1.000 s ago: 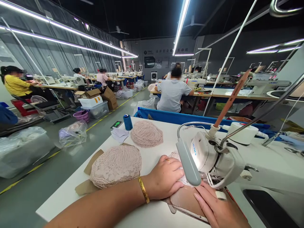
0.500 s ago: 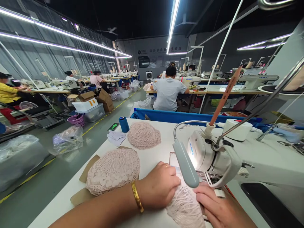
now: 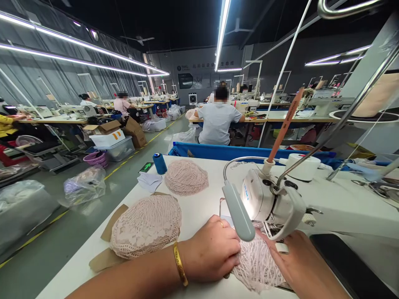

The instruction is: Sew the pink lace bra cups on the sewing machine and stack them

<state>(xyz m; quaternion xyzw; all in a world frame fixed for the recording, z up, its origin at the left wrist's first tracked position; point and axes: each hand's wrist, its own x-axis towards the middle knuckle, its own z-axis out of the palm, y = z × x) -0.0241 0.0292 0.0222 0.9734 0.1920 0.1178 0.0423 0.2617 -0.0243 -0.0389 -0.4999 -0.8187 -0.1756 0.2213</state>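
Note:
A pale pink lace piece (image 3: 258,263) lies on the table under the head of a white sewing machine (image 3: 257,195). My left hand (image 3: 215,247), with a ring and a gold bangle, has its fingers curled onto the lace's left edge. Flat along the right edge rests my right hand (image 3: 301,259), its fingers stretched toward the needle area and partly hidden by the machine. The grey lamp arm (image 3: 238,211) hangs in front of the needle, which I cannot see. Left of my hands sits a stack of lace pieces (image 3: 146,224) on brown card.
Behind it is a second lace stack (image 3: 186,177), beside a blue thread spool (image 3: 160,163) and white paper pieces (image 3: 149,181). An orange pencil (image 3: 285,126) stands in the machine top. A black phone-like slab (image 3: 339,263) lies at right. Ahead, a person (image 3: 220,120) sits beyond a blue cloth trough (image 3: 199,151).
My right hand has moved forward and flattened along the lace, its fingers now further behind the machine head. The lace has shifted and spread to the right. The view has turned slightly right.

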